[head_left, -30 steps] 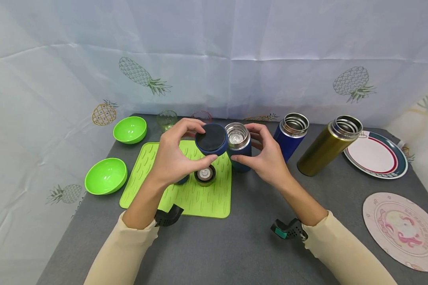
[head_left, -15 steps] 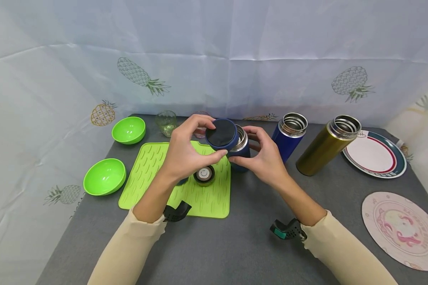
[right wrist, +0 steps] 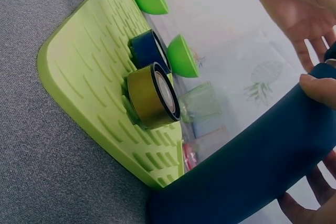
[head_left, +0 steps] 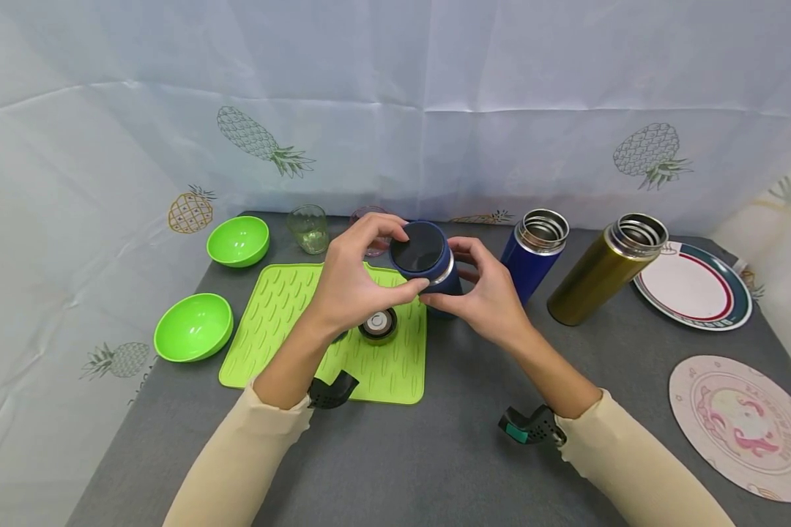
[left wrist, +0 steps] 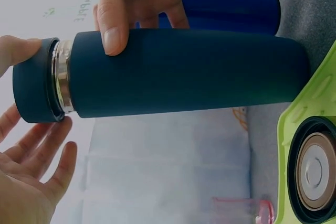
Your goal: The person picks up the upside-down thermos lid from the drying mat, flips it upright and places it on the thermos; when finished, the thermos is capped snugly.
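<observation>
A dark blue lid [head_left: 422,247] with a black top sits over the mouth of a dark blue thermos bottle [left wrist: 184,74]. Between the two, a band of the steel neck [left wrist: 64,76] shows in the left wrist view. My left hand [head_left: 356,284] grips the lid's rim with thumb and fingers. Below the neck, my right hand [head_left: 486,289] holds the upright bottle, whose base rests on the table at the mat's edge. On the green mat [head_left: 273,315] lie an olive-gold lid [right wrist: 149,98] and a blue lid [right wrist: 148,51].
To the right stand an uncapped blue thermos [head_left: 530,267] and an uncapped gold thermos [head_left: 593,282]. Beyond them are a plate [head_left: 688,285] and a round pink mat [head_left: 745,428]. Two green bowls [head_left: 194,327] lie left; a clear glass [head_left: 310,229] and a pink-rimmed glass [head_left: 369,216] stand behind.
My left hand has carried the dark blue lid rightward, from beside the bottle onto its mouth, covering the strainer inside. The right hand has kept its hold on the bottle, nearly still.
</observation>
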Action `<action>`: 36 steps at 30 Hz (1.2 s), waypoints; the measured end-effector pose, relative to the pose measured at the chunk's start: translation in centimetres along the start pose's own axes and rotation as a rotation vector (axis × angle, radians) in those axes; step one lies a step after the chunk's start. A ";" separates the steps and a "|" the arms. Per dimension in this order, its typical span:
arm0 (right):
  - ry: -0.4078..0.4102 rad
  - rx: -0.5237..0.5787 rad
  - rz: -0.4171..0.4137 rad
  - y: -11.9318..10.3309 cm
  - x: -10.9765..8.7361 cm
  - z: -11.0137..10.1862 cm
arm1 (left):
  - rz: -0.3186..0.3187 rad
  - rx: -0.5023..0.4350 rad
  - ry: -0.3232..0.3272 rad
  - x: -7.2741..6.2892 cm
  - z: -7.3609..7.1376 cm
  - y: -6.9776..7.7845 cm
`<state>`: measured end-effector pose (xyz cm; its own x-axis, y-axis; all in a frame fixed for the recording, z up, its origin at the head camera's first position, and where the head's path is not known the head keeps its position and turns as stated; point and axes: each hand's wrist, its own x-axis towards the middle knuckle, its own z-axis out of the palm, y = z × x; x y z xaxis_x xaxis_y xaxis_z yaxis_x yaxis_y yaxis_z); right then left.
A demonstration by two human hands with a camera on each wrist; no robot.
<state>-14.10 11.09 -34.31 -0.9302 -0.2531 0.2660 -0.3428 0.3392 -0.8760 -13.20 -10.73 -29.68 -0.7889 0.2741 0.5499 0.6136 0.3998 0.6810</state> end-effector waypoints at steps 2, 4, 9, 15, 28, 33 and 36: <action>-0.001 0.001 0.001 0.0 0.0 0.0 | 0.007 0.004 -0.006 0.1 0.0 0.0; -0.004 0.002 0.001 0.0 0.1 0.0 | 0.012 0.006 -0.017 0.2 -0.1 0.0; -0.009 -0.001 0.009 -0.1 0.1 -0.1 | 0.006 0.020 -0.078 0.4 -0.1 -0.1; -0.013 -0.009 0.017 -0.2 0.2 -0.2 | -0.018 0.035 -0.124 0.7 -0.3 0.2; -0.025 -0.002 0.036 -0.2 0.2 -0.3 | -0.063 0.151 -0.222 1.6 -0.7 1.9; -0.024 0.001 0.048 -0.3 0.1 -0.3 | -0.060 0.133 -0.209 1.9 -0.6 1.8; -0.015 -0.005 0.057 -0.4 0.2 -0.3 | -0.051 0.107 -0.199 2.1 -0.7 1.5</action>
<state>-14.19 11.18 -33.83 -0.9461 -0.2468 0.2098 -0.2901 0.3575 -0.8877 -13.88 -10.15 -27.20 -0.8165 0.4136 0.4027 0.5738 0.5049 0.6449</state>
